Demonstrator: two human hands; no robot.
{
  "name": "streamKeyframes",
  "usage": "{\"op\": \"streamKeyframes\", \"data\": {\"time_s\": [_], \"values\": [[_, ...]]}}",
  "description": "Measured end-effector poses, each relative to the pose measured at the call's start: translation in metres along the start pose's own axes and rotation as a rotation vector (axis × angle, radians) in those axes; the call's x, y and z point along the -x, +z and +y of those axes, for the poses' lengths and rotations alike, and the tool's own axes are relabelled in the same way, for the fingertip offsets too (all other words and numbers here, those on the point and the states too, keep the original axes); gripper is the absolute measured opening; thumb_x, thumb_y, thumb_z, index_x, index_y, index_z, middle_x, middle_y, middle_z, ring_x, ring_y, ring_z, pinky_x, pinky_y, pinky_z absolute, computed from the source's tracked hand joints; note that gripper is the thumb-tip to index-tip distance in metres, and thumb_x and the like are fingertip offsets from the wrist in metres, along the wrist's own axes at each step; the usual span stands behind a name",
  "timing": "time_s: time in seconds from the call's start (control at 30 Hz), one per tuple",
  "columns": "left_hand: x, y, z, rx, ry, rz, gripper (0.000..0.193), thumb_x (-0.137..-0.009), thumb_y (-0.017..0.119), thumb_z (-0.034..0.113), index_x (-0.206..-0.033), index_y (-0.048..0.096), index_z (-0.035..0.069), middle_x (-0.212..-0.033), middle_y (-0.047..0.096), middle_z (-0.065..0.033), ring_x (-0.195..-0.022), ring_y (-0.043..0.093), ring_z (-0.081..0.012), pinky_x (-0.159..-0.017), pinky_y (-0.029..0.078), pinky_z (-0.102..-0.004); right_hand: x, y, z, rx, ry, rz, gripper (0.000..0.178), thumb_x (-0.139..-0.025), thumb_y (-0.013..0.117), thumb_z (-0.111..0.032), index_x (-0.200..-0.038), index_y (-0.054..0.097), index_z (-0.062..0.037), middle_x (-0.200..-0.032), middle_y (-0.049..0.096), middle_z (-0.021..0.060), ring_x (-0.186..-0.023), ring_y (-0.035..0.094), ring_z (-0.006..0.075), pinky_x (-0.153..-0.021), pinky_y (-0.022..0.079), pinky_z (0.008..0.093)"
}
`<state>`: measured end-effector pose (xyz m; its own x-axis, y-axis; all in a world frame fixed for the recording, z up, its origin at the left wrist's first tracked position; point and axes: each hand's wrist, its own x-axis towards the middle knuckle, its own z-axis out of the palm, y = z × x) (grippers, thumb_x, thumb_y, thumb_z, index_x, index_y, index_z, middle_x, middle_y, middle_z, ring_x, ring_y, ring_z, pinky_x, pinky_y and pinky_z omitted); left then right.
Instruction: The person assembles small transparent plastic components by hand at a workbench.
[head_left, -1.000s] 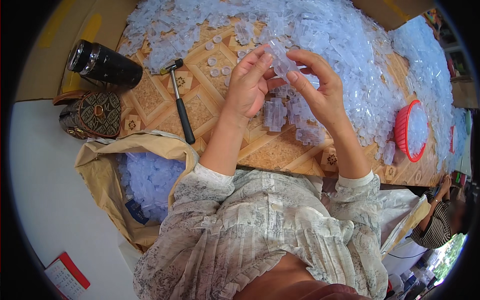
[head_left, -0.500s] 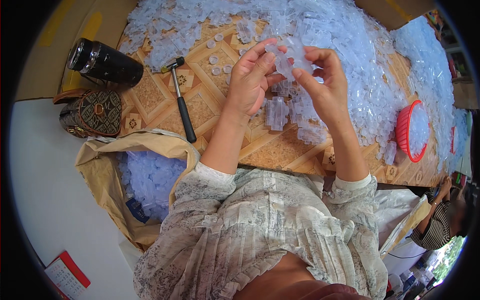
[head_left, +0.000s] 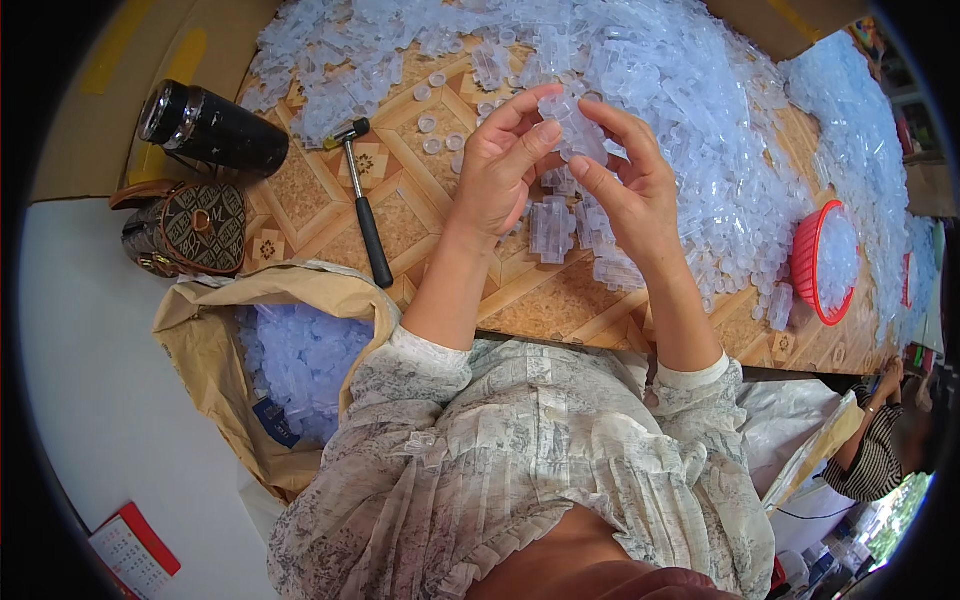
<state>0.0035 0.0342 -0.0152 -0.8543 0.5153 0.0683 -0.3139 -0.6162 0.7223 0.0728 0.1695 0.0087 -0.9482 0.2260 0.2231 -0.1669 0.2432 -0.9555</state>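
Note:
Above the table, a clear plastic piece (head_left: 574,128) is held up between my two hands. My left hand (head_left: 503,165) pinches its left side with thumb and fingers. My right hand (head_left: 635,190) is curled at its right side, with thumb and forefinger tips against it. The exact shape of the piece blurs into the similar pieces behind it. Just below my hands, several clear rectangular plastic pieces (head_left: 552,230) lie on the wood-patterned table (head_left: 540,305). Small clear rings (head_left: 428,124) are scattered to the left of my left hand.
A large heap of clear plastic parts (head_left: 690,110) covers the far and right side. At left are a hammer (head_left: 366,210), a black flask (head_left: 222,128), a patterned bag (head_left: 190,228) and an open sack (head_left: 215,370) of parts. A red basket (head_left: 806,262) stands right; another person (head_left: 868,455) sits beyond.
My right hand has shifted slightly left and down, closer to my left hand. The plastic between my hands has turned and now looks more compact. The left hand has barely moved.

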Motion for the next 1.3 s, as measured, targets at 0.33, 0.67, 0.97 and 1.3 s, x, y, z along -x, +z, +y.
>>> {"op": "streamKeyframes", "data": {"time_s": [0.33,0.67,0.97,1.3], "values": [[0.001,0.001,0.003,-0.006,0.040,-0.062,0.041,-0.086,0.064,0.004,-0.126,0.053,0.004,-0.108,0.060,-0.0038,-0.092,0.058,-0.0089,-0.078,0.051,-0.0235,0.004,0.005,0.001,-0.044,-0.074,0.084,0.042,-0.079,0.069,-0.010,-0.120,0.059,-0.0125,-0.122,0.049,0.0062,-0.112,0.050,0.0170,-0.087,0.046,0.0301],[0.003,0.002,0.005,-0.002,-0.003,-0.044,0.044,-0.084,0.065,0.003,-0.127,0.053,0.003,-0.104,0.061,-0.0036,-0.088,0.058,-0.0082,-0.075,0.052,-0.0223,0.004,0.004,0.008,-0.031,-0.121,0.073,0.042,-0.079,0.070,-0.010,-0.120,0.060,-0.0129,-0.123,0.051,0.0052,-0.110,0.051,0.0150,-0.085,0.045,0.0278],[0.001,0.001,0.001,-0.014,-0.003,0.020,0.042,-0.084,0.066,0.003,-0.124,0.055,0.002,-0.101,0.062,-0.0036,-0.087,0.059,-0.0081,-0.072,0.054,-0.0216,0.004,0.004,0.008,0.047,-0.102,0.095,0.042,-0.079,0.071,-0.010,-0.120,0.061,-0.0118,-0.122,0.054,0.0076,-0.107,0.053,0.0155,-0.083,0.046,0.0270],[0.001,0.010,-0.001,0.011,-0.079,0.133,0.039,-0.085,0.066,0.006,-0.122,0.055,0.001,-0.095,0.062,-0.0021,-0.077,0.060,-0.0080,-0.064,0.056,-0.0236,0.002,0.008,0.013,0.534,-0.468,0.159,0.057,-0.072,0.072,-0.004,-0.126,0.054,-0.0064,-0.116,0.056,0.0169,-0.099,0.058,0.0327,-0.083,0.049,0.0374]]}}
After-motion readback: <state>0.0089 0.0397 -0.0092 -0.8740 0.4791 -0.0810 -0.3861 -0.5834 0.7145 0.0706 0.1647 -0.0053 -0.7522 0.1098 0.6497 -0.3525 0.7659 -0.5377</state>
